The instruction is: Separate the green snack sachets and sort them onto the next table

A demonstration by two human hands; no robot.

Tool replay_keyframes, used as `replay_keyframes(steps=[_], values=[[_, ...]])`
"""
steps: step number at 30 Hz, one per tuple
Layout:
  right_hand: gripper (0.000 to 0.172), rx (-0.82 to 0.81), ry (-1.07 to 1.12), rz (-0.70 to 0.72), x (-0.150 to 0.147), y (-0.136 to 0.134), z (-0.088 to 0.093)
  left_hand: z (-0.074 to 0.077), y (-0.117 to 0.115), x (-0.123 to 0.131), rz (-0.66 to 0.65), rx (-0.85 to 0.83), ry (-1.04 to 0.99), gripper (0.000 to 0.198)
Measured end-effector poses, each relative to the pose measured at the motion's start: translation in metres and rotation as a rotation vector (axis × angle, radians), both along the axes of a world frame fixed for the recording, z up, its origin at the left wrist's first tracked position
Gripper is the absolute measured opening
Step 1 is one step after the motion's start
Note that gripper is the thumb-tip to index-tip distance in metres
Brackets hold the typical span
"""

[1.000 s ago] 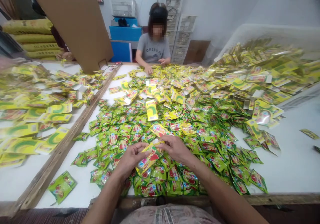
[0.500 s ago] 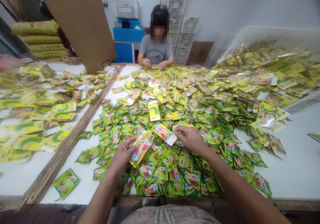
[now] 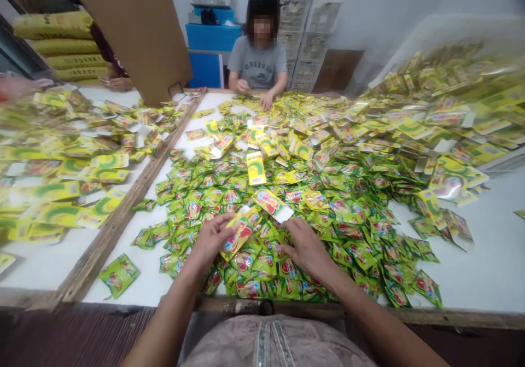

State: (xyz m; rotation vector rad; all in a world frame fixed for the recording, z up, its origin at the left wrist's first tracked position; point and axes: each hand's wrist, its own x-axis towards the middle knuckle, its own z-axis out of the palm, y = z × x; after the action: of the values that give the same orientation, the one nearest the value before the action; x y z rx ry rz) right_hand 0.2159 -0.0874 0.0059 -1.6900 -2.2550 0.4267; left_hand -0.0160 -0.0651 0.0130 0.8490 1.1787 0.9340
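My left hand (image 3: 214, 239) is closed on a small yellow carton (image 3: 241, 234) with a red fruit picture, held tilted over the pile of green packets (image 3: 262, 266). A white flap shows at the carton's upper end. My right hand (image 3: 307, 249) is over the packets to the right, thumb and fingers apart, with nothing visible between them. Just beyond its fingertips, another yellow carton (image 3: 268, 203) lies on the pile, its white end flap towards that hand. Farther up, a yellow carton (image 3: 256, 168) lies with its green-curved side up.
A wooden strip (image 3: 123, 214) divides the white table (image 3: 151, 268). More yellow cartons (image 3: 53, 208) lie to its left. At right, a clear bin (image 3: 414, 41) spills cartons. Across the table sits a person (image 3: 258, 63), hands over the heap. A cardboard sheet (image 3: 135, 33) stands at left.
My right hand has drawn back towards me from the carton flap, and its fingers have parted. My left hand still holds its carton. The person opposite has moved one hand forward.
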Motion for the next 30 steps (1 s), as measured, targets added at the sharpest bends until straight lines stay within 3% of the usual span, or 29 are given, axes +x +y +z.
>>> replay_keyframes(steps=[2, 5, 11, 15, 18, 23, 25, 30], values=[[0.035, 0.069, -0.057, 0.012, 0.0, 0.0, -0.002, 0.002, -0.001, 0.0, -0.01, 0.014, -0.004, 0.044], [0.022, 0.046, -0.003, 0.021, 0.002, -0.001, -0.002, 0.001, -0.002, -0.002, -0.009, 0.035, 0.019, 0.043], [0.027, -0.118, 0.568, -0.218, 0.003, 0.016, 0.018, -0.005, -0.002, 0.002, -0.034, 0.044, 0.017, 0.041], [0.031, -0.218, 0.843, -0.186, -0.012, 0.037, 0.028, -0.002, -0.003, 0.009, -0.063, 0.008, -0.078, 0.042], [0.029, -0.217, 0.807, -0.069, -0.024, 0.046, 0.029, 0.004, -0.006, 0.011, -0.105, 0.021, -0.172, 0.039], [0.012, -0.031, 0.603, 0.146, -0.031, 0.046, 0.038, 0.006, -0.005, 0.013, -0.132, 0.017, -0.191, 0.035], [0.008, -0.031, 0.612, 0.206, -0.034, 0.045, 0.044, 0.005, -0.002, 0.015, -0.144, 0.024, -0.199, 0.035], [0.019, -0.239, 0.822, 0.101, -0.033, 0.041, 0.049, 0.011, 0.002, 0.019, -0.094, 0.025, -0.235, 0.038]])
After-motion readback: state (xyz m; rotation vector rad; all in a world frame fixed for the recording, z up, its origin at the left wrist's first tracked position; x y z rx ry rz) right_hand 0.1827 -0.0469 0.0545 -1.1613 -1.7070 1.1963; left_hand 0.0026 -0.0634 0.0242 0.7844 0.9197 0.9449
